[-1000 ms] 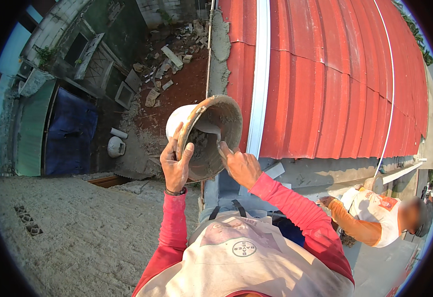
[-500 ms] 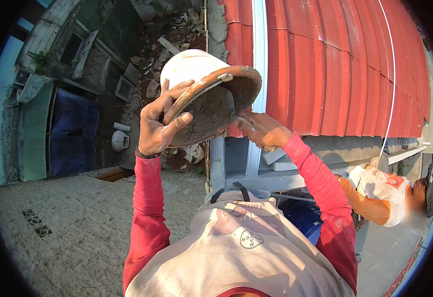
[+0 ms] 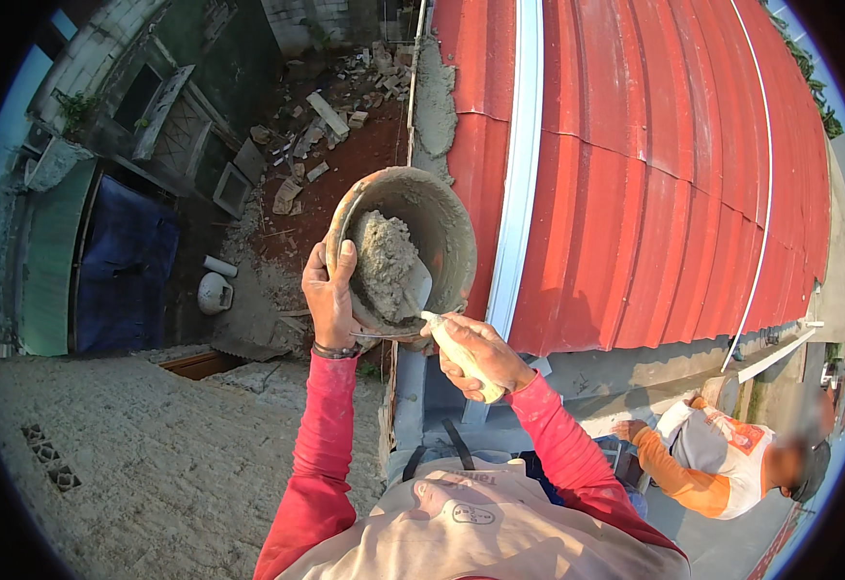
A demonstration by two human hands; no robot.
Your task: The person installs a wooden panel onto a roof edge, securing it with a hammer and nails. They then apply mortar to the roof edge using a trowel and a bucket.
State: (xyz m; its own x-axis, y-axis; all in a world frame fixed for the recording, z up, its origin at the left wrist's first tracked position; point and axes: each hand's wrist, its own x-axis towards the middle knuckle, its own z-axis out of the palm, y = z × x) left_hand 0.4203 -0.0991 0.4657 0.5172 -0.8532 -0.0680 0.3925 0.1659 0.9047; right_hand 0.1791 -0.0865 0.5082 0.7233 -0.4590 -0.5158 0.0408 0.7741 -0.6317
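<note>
A round bucket (image 3: pixel 453 227) is held out in front of me, its mouth turned toward me. Grey wet mortar (image 3: pixel 384 256) sits heaped along its left side. My left hand (image 3: pixel 330 295) is closed on the bucket's left rim, thumb over the edge. In my right hand (image 3: pixel 475 356) is the pale handle of a trowel (image 3: pixel 420 285). The trowel's blade lies inside the bucket, against the mortar and partly covered by it.
A red corrugated roof (image 3: pixel 635 184) with a white edge strip (image 3: pixel 522 164) spreads to the right. Mortar-topped wall (image 3: pixel 435 116) runs beside it. Rubble (image 3: pixel 330 116) lies far below at left. A co-worker (image 3: pixel 712 454) in orange sleeves is at lower right. Rough plastered wall (image 3: pixel 171 454) is at left.
The bucket has come down and turned from tilted on its side to mouth toward me, showing the mortar. Both hands have lowered with it. The trowel now shows clearly.
</note>
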